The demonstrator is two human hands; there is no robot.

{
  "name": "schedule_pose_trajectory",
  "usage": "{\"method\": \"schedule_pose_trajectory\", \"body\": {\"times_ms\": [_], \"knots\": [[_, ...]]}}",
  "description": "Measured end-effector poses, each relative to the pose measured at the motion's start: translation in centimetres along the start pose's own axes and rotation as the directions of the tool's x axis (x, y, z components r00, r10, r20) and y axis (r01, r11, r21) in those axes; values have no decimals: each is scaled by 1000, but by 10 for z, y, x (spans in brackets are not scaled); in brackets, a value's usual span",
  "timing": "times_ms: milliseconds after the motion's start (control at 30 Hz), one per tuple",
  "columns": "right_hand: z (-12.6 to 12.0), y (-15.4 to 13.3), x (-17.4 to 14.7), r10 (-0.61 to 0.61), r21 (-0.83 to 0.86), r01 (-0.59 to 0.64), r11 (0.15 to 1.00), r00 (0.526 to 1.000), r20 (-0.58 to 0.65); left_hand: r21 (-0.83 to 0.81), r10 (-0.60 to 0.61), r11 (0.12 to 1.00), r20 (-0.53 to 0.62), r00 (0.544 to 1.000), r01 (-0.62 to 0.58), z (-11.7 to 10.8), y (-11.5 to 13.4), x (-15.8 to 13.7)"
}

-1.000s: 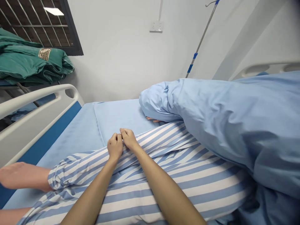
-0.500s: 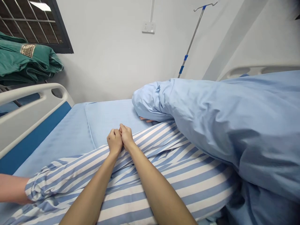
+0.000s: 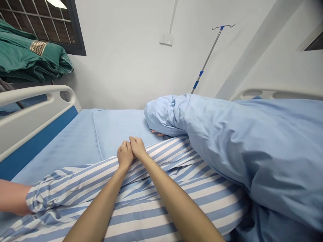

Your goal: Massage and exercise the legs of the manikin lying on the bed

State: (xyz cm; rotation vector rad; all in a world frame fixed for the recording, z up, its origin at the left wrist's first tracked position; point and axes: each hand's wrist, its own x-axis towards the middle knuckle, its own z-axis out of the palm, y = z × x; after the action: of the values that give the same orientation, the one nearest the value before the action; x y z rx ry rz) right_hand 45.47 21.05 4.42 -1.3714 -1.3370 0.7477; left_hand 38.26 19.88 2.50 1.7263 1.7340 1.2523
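Note:
Striped blue-and-white trousers (image 3: 217,198) cover the legs of a person or figure lying on the bed. On the far trouser leg, at its back edge, my two hands are close together and touching. My left hand (image 3: 125,155) is closed, knuckles up and fingers curled under. Beside it, my right hand (image 3: 137,147) is closed too, its fingers bent down out of sight. Whether either hand grips the cloth is hidden. A bare ankle (image 3: 15,197) sticks out of the trouser cuff at the left.
A light blue quilt (image 3: 222,141) is bunched over the right side, with fingertips (image 3: 156,133) showing under its edge. Around stand the bed's end board (image 3: 37,114), a drip pole (image 3: 207,62), a wall socket (image 3: 166,39) and green folded cloth (image 3: 32,60).
The view has tilted and shifted slightly, so the wall and pole sit lower and further right. Both hands remain closed together on the far trouser leg.

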Motion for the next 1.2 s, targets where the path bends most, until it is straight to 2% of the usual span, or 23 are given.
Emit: {"method": "schedule_pose_trajectory", "body": {"times_ms": [67, 133, 300, 433, 533, 633, 700, 767, 867, 1000, 1133, 1200], "knots": [[-13, -3, 1, -69, -193, 83, 978, 995, 76, 4, 14, 1000, 19, 1000, -15, 1, 0, -1], [-25, -1, 0, -124, -275, 153, 949, 985, 119, 1, 15, 1000, 21, 1000, -15, 2, 1, -3], [-35, 13, -7, -181, -323, 164, 932, 983, -23, 2, 12, 1000, 7, 1000, -12, 4, 1, -4], [-34, 16, -7, -192, -263, 182, 948, 981, -12, -1, 28, 1000, 18, 999, -28, 3, 2, -4], [-36, 15, -5, -181, -204, 171, 964, 983, -34, -28, 4, 1000, 36, 999, -3, 5, 12, 0], [-38, 14, -3, -156, -100, 150, 984, 987, -47, -212, -32, 977, 32, 999, 38, 13, 32, 9], [-40, 14, -1, -129, 11, 130, 991, 990, -57, -388, -70, 918, 25, 997, 74, 21, 44, 13], [-42, 15, 0, -100, 106, 108, 989, 992, -77, -482, -123, 869, 14, 992, 115, 30, 51, 13], [-43, 16, 1, -69, 152, 87, 985, 991, -118, -376, -135, 920, -35, 990, 112, 40, 47, 5], [-41, 18, 0, -76, 127, 96, 987, 985, -153, -182, -20, 983, -37, 999, 13, 42, 37, -6], [-39, 19, -1, -69, 34, 74, 997, 987, -142, -156, -11, 988, -18, 1000, 8, 39, 34, -6], [-41, 14, -1, -46, -87, 36, 996, 992, -113, -159, -12, 987, -19, 1000, 9, 39, 35, -5]]}}
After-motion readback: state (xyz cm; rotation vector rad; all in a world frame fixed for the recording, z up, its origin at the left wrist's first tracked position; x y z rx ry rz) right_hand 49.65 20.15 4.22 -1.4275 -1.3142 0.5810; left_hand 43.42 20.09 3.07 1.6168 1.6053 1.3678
